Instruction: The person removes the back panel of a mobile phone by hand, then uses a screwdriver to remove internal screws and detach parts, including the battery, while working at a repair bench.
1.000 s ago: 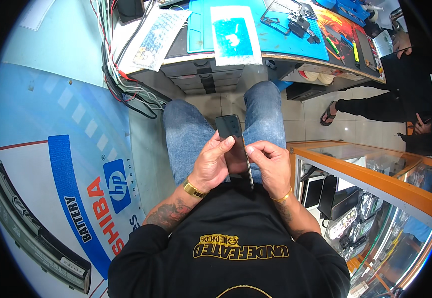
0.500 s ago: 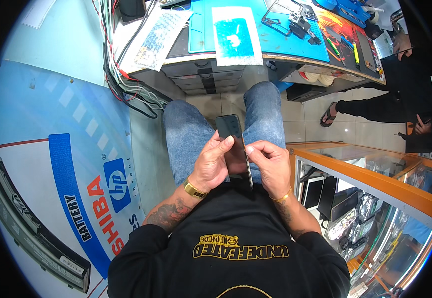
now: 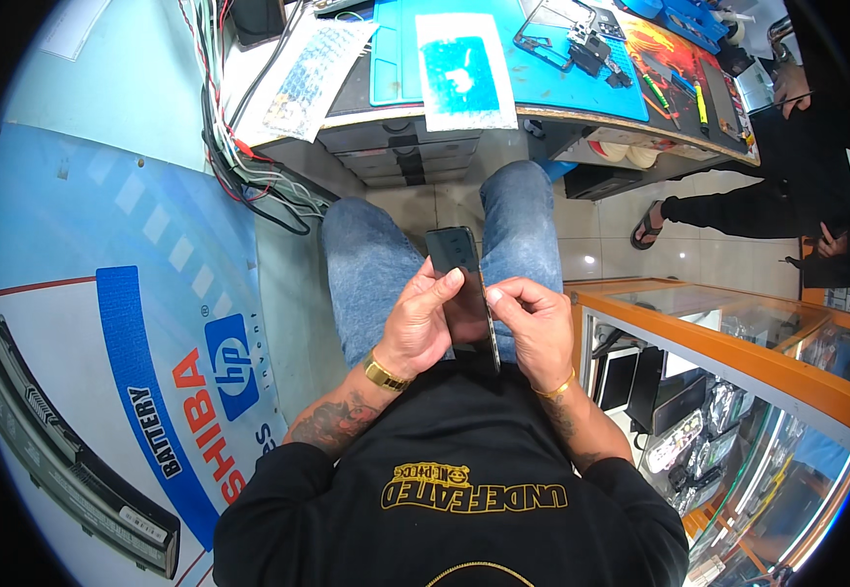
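Note:
A dark, glossy phone (image 3: 452,249) is upright over my lap between my knees. My left hand (image 3: 420,318) grips it from the left, thumb across its face and fingers mostly hidden behind it. My right hand (image 3: 528,328) is at the phone's right edge, thumb and index finger pinched on that edge. Jeans-covered legs (image 3: 357,254) lie beneath both hands.
Ahead, a workbench (image 3: 347,125) holds a cyan mat (image 3: 611,98), bubble-wrap pieces, a clamp-like fixture and several tools. Cables (image 3: 224,147) hang at left beside a printed panel. A glass display case (image 3: 816,382) stands at right. A co-worker in dark clothes (image 3: 777,205) is at upper right.
My hands and the phone stay almost exactly in place. The co-worker at the right edge has shifted very slightly.

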{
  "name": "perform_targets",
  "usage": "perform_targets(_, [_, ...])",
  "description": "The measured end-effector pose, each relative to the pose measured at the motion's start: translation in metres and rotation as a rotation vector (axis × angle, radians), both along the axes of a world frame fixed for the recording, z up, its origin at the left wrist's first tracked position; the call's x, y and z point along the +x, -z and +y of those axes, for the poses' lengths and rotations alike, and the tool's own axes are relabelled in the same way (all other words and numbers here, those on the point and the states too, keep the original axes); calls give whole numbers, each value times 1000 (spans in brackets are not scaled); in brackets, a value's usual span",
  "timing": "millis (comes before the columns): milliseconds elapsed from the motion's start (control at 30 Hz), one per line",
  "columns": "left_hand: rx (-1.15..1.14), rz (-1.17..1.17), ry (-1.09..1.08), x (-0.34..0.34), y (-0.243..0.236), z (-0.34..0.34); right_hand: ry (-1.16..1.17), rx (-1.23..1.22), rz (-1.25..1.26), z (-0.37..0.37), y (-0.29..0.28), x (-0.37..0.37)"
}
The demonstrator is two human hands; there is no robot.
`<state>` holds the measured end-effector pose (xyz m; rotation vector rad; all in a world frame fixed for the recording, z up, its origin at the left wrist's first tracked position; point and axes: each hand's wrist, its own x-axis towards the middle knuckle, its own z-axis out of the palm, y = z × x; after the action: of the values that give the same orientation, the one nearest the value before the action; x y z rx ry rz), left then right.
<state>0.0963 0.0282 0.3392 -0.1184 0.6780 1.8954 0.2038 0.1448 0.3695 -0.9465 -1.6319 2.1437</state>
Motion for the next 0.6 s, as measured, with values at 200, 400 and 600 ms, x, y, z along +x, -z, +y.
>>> perform_targets(200, [4, 15, -7, 2, 2, 0, -4, -7, -13, -1, -1, 3])
perform_targets(400, [8, 25, -2, 2, 4, 1, -6, -22, 0, 0, -3, 2])
perform_targets(600, [57, 1, 11, 1, -1, 3, 2, -15, 20, 0, -11, 3])
